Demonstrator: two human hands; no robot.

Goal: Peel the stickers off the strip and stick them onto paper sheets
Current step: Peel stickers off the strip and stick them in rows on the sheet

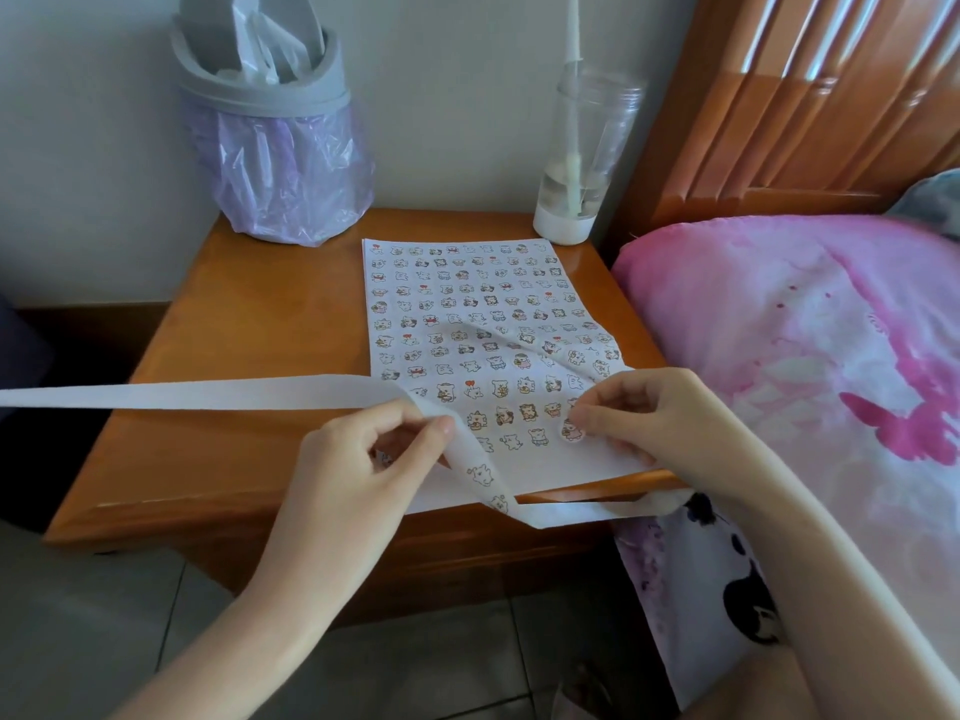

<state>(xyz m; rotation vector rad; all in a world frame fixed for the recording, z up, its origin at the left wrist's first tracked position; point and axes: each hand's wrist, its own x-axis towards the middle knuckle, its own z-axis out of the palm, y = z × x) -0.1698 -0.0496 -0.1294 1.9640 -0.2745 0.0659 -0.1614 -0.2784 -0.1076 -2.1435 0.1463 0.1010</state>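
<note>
A white paper sheet point(467, 314) covered with rows of small cartoon stickers lies on a wooden bedside table point(249, 330). A long white backing strip point(182, 396) runs in from the left edge, bends under my left hand point(374, 449) and trails off the table's front edge with two stickers still on it. My left hand pinches the strip at the bend. My right hand point(654, 413) holds one small sticker point(572, 431) at its fingertips, against the sheet's lower right area.
A grey bin point(270, 122) with a purple liner stands at the table's back left. A clear bottle point(582, 158) with a white base stands at the back right. A pink bed cover point(805, 356) and wooden headboard point(810, 96) lie to the right.
</note>
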